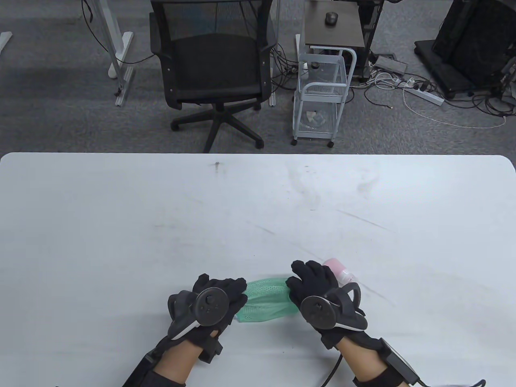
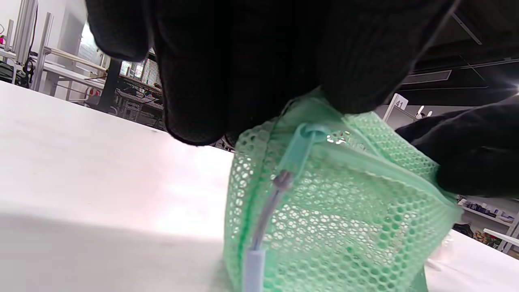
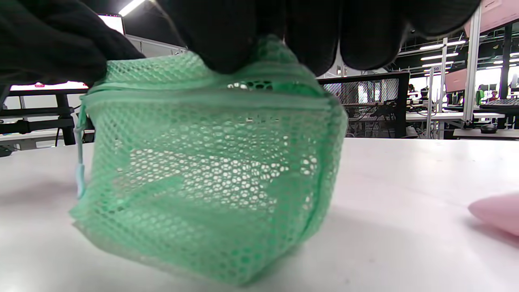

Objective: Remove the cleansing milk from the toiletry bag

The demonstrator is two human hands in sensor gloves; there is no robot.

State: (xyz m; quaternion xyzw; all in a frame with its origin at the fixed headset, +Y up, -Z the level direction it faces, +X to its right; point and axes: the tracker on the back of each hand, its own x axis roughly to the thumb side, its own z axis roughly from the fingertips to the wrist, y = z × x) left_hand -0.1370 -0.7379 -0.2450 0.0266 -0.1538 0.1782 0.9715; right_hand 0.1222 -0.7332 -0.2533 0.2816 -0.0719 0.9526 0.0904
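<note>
A green mesh toiletry bag (image 1: 268, 300) lies on the white table (image 1: 258, 209) near its front edge, between my two hands. My left hand (image 1: 225, 292) grips the bag's left end at the top, beside the zip pull (image 2: 300, 150). My right hand (image 1: 306, 278) pinches the bag's right end at the top. In the wrist views the bag (image 2: 344, 211) (image 3: 211, 178) stands puffed up, and I see no bottle through its mesh. A pink cleansing milk bottle (image 1: 338, 269) lies on the table just right of and beyond my right hand; its edge shows in the right wrist view (image 3: 496, 215).
The white table stretches wide beyond the hands, with only scuff marks on it. Behind its far edge stand a black office chair (image 1: 213, 64) and a white wire trolley (image 1: 320, 92) on the floor.
</note>
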